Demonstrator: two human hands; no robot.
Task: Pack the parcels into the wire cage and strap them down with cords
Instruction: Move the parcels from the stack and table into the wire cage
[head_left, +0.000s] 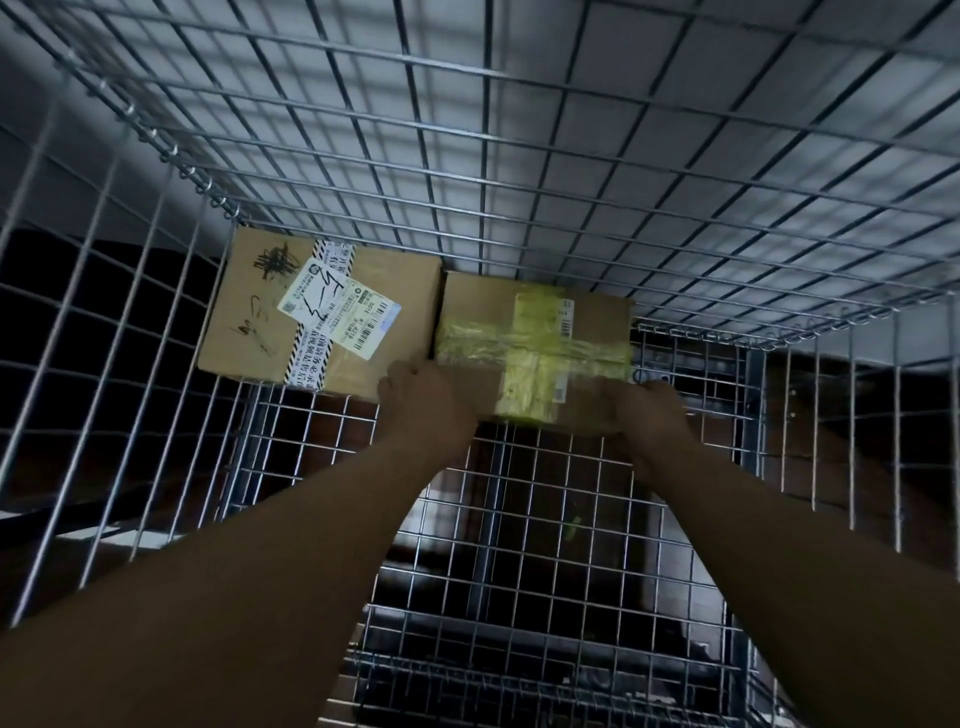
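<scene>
The taped parcel (535, 332), a brown cardboard box crossed by 2 bands of yellow tape (524, 358), is held at its near edge by both hands. The left hand (428, 402) grips the near-left corner with its fingers bent onto the top face, and the right hand (652, 415) clasps the near-right corner, fingers curled round the edge. Both bare forearms reach in from the near side. The box lies low over the mesh floor (519, 519) at the far end of the wire cage (519, 78); whether it rests fully on the mesh cannot be told. Its far side is close to the back wall. Just beside it on the left, with only a thin dark seam between them, sits the labelled parcel (249, 332), a second cardboard box tucked into the far-left corner. It carries a white shipping label (317, 296) marked with black pen strokes, a second label (371, 325) with barcodes, a strip of printed striped tape and a black scribble (272, 260) near its far edge. Beyond the mesh the surroundings are dark
</scene>
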